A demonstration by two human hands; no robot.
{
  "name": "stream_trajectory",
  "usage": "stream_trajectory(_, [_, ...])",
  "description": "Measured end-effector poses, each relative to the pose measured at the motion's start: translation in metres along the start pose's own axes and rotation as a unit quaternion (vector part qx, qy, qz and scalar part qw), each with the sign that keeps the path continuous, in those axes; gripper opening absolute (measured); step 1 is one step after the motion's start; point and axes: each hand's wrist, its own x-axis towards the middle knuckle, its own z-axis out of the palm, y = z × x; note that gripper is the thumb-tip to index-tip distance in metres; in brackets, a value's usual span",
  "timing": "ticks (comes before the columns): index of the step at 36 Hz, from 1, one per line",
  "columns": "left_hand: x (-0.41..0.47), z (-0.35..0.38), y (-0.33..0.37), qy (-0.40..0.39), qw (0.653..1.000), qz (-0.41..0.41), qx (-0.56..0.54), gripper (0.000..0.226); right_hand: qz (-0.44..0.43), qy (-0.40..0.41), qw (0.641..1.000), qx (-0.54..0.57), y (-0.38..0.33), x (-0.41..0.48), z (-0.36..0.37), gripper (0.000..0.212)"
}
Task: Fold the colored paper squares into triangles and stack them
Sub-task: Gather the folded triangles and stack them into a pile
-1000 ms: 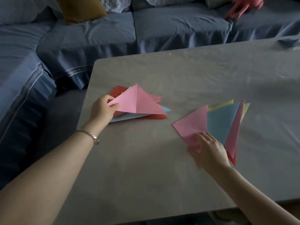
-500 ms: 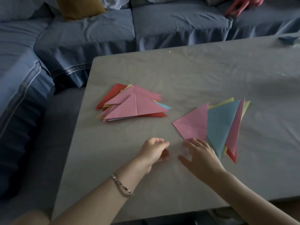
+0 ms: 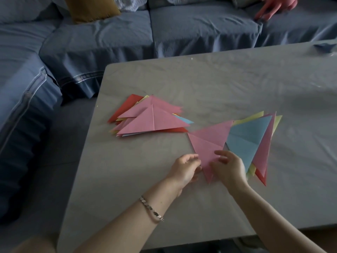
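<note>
A stack of folded triangles (image 3: 151,119), pink on top with red, yellow and blue beneath, lies left of centre on the grey table (image 3: 237,84). To its right sits a fanned pile of papers (image 3: 255,141): blue, pink, yellow and red. A pink paper (image 3: 209,143) has come off that pile toward me. My left hand (image 3: 186,168) pinches its near left edge. My right hand (image 3: 228,167) holds its near right edge with curled fingers. The paper's near tip pokes out between my hands.
A blue sofa (image 3: 109,37) wraps round the table's far and left sides, with a mustard cushion (image 3: 91,8) on it. Another person's hand (image 3: 275,6) rests on the sofa at top right. A dark scrap (image 3: 324,47) lies at the table's far right edge.
My left hand let go of the pink triangle on the stack and came over beside my right. Both hands now hold the pink paper, pulled leftward off the pile.
</note>
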Motion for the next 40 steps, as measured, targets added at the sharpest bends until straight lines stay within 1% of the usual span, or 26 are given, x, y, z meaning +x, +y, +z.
stream_trajectory(2, [-0.001,-0.001,0.0,-0.003,1.0,-0.011,-0.019,0.02,0.0,0.007,1.0,0.017,0.001,-0.001,0.003,0.03])
stream_trajectory(5, [-0.002,-0.002,0.001,-0.008,0.998,-0.031,-0.051,0.013,0.01,-0.002,0.999,0.041,0.001,-0.001,0.004,0.026])
stream_trajectory(10, [-0.003,-0.002,0.0,-0.007,0.999,-0.019,-0.041,0.014,-0.012,-0.075,0.997,0.008,-0.005,-0.006,0.002,0.016])
stream_trajectory(12, [-0.005,-0.004,-0.002,0.019,0.999,0.012,-0.024,0.019,-0.026,-0.086,0.996,0.023,-0.006,-0.012,0.0,0.017])
stream_trajectory(14, [-0.005,-0.007,-0.006,0.074,0.996,0.038,-0.027,0.029,-0.026,-0.087,0.995,0.05,-0.007,-0.019,-0.003,0.018])
stream_trajectory(16, [-0.008,-0.012,-0.008,0.114,0.99,0.026,-0.085,0.037,-0.028,-0.096,0.992,0.08,-0.009,-0.029,-0.004,0.017])
stream_trajectory(18, [-0.01,-0.018,-0.009,0.111,0.984,-0.002,-0.138,0.04,-0.054,-0.129,0.988,0.07,-0.011,-0.04,-0.001,0.017])
stream_trajectory(19, [-0.011,-0.022,-0.009,0.106,0.985,-0.003,-0.139,0.038,-0.069,-0.15,0.985,0.059,-0.01,-0.044,0.001,0.018])
stream_trajectory(22, [-0.013,-0.036,-0.012,0.135,0.988,0.04,-0.055,0.028,-0.113,-0.195,0.974,0.02,-0.006,-0.054,0.006,0.024])
stream_trajectory(23, [-0.011,-0.043,-0.013,0.149,0.987,0.058,-0.014,0.027,-0.138,-0.187,0.973,-0.004,-0.002,-0.054,0.006,0.027])
stream_trajectory(25, [-0.008,-0.057,-0.016,0.162,0.98,0.092,0.075,0.028,-0.224,-0.12,0.963,-0.088,0.006,-0.05,0.003,0.027])
stream_trajectory(26, [-0.007,-0.063,-0.014,0.16,0.975,0.106,0.116,0.028,-0.277,-0.078,0.948,-0.139,0.009,-0.046,0.001,0.027])
stream_trajectory(27, [-0.005,-0.07,-0.013,0.157,0.969,0.117,0.149,0.028,-0.328,-0.048,0.925,-0.187,0.012,-0.041,0.001,0.029])
stream_trajectory(28, [-0.003,-0.076,-0.01,0.152,0.964,0.127,0.177,0.027,-0.372,-0.037,0.9,-0.225,0.015,-0.036,0.001,0.032])
stream_trajectory(29, [0.0,-0.081,-0.007,0.151,0.958,0.137,0.201,0.025,-0.403,-0.044,0.877,-0.26,0.017,-0.031,0.002,0.034])
stream_trajectory(31, [0.008,-0.09,0.0,0.156,0.94,0.16,0.259,0.024,-0.425,-0.089,0.837,-0.333,0.015,-0.024,0.006,0.041])
stream_trajectory(33, [0.016,-0.097,0.005,0.159,0.917,0.18,0.318,0.023,-0.411,-0.165,0.808,-0.388,0.012,-0.019,0.014,0.066])
stream_trajectory(34, [0.019,-0.099,0.007,0.158,0.906,0.188,0.344,0.025,-0.403,-0.191,0.8,-0.401,0.013,-0.016,0.021,0.075])
stream_trajectory(35, [0.021,-0.101,0.007,0.163,0.89,0.201,0.375,0.027,-0.401,-0.209,0.786,-0.422,0.014,-0.012,0.027,0.079])
stream_trajectory(36, [0.022,-0.103,0.006,0.178,0.862,0.228,0.417,0.03,-0.404,-0.213,0.775,-0.436,0.013,-0.011,0.032,0.08])
stream_trajectory(37, [0.023,-0.104,0.002,0.196,0.824,0.262,0.463,0.031,-0.414,-0.205,0.761,-0.456,0.012,-0.01,0.037,0.077])
stream_trajectory(38, [0.023,-0.105,-0.004,0.213,0.786,0.298,0.498,0.029,-0.42,-0.187,0.754,-0.47,0.013,-0.01,0.042,0.071])
stream_trajectory(39, [0.021,-0.103,-0.01,0.221,0.76,0.326,0.517,0.026,-0.415,-0.173,0.755,-0.477,0.012,-0.01,0.045,0.065])
stream_trajectory(40, [0.017,-0.099,-0.017,0.214,0.746,0.343,0.529,0.025,-0.411,-0.163,0.764,-0.469,0.012,-0.01,0.047,0.06])
